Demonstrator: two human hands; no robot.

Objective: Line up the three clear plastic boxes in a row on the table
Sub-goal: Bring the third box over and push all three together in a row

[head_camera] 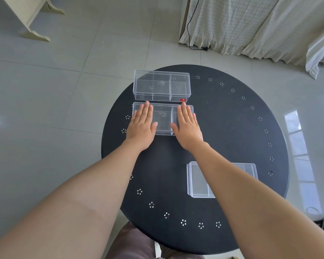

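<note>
Two boxes down, one to go, by the look of it. On the round black worktop (232,128) the far clear plastic box (162,85), the one with inner dividers and a small red label at its near right corner, sits toward twelve o'clock. Right behind it, on the near side, the middle clear plastic box (163,118) lies parallel, long sides facing, a thin strip of dark surface showing between the two.

Both hands are on that middle box. The left hand (141,126) lies flat on its left part and the right hand (188,128) flat on its right part, palms down, fingers (145,111) stretched out and together, tips reaching the box's far edge. Nothing is gripped; the hands press or steady from above, thumbs pointing inward toward each other.

The third clear plastic box (197,181) is the odd one out, off at about four o'clock, well apart from the pair and partly hidden under the right forearm. It looks roughly square to the other two, but it sits out of line, shifted right.

My read: the middle box is being squared against the far one. What is left is bringing the third box in behind them to close the row.
</note>
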